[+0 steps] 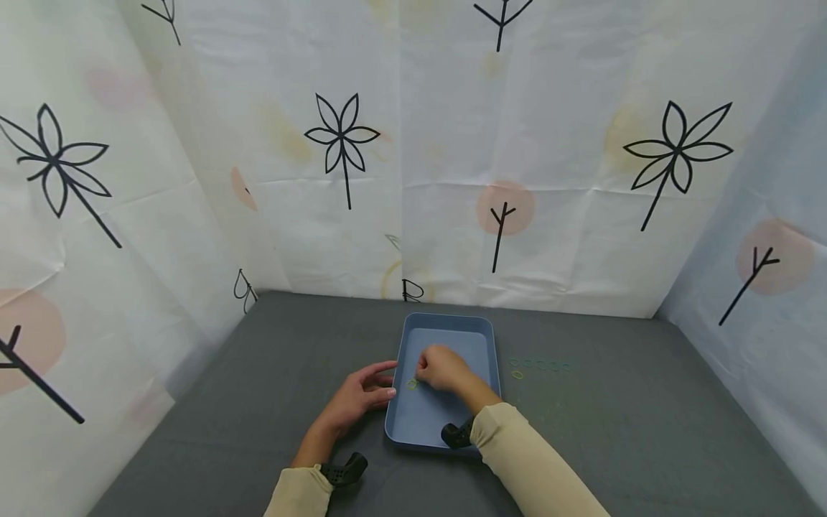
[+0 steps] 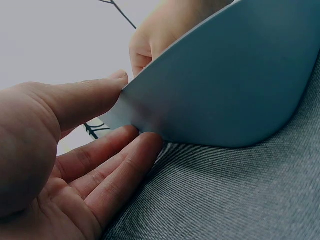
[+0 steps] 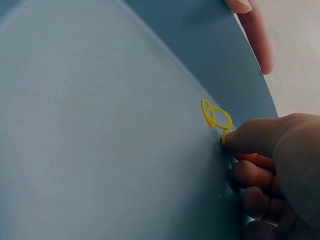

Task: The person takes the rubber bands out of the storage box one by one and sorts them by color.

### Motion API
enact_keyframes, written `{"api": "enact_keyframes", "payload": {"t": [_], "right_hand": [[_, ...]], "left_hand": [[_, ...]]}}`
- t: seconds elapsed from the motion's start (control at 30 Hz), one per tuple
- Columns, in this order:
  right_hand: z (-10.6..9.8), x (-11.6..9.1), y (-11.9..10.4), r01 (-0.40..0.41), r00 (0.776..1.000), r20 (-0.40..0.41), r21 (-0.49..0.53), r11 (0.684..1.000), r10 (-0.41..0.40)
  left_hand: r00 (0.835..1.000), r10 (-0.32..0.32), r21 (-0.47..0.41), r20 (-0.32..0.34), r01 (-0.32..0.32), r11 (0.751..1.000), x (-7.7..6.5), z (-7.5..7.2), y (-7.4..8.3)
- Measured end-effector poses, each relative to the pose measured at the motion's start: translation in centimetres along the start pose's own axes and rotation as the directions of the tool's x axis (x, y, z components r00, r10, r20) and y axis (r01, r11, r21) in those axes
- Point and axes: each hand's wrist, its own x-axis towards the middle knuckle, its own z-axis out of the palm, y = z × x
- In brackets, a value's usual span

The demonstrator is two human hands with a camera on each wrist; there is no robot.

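My right hand (image 1: 442, 368) is inside the blue tray (image 1: 446, 436), fingers curled, near the left wall. Its thumb and forefinger pinch a small yellow rubber band (image 3: 224, 137) just above the tray floor. Touching that one are more yellow loops (image 3: 209, 113), lying close to the wall. My left hand (image 1: 355, 395) is at the tray's left side. In the left wrist view, its thumb (image 2: 92, 100) touches the rim, while the nearly straight fingers (image 2: 122, 180) rest against the outer wall, low by the cloth.
To the right of the tray, several thin teal rubber bands (image 1: 541, 365) lie in a row on the grey cloth-covered table (image 1: 614, 431). A yellow rubber band (image 1: 517, 375) sits just in front of them. Patterned white curtains (image 1: 446, 143) close off the back and both sides.
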Motion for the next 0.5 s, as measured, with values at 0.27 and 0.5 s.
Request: {"api": "enact_keyframes", "payload": {"t": [0.27,0.5], "right_hand": [[-0.2,-0.32,-0.33,0.015,1.0,-0.006,-0.029,0.999,-0.015],[-0.19,-0.25,-0.01,0.02,1.0,-0.002,-0.01,1.0,-0.02]], "left_hand": [[1.0,0.002,-0.008,0.009,-0.002,1.0,0.05,-0.07,-0.15],[1.0,0.001,-0.003,0.006,-0.001,1.0,0.03,-0.07,-0.07]]}}
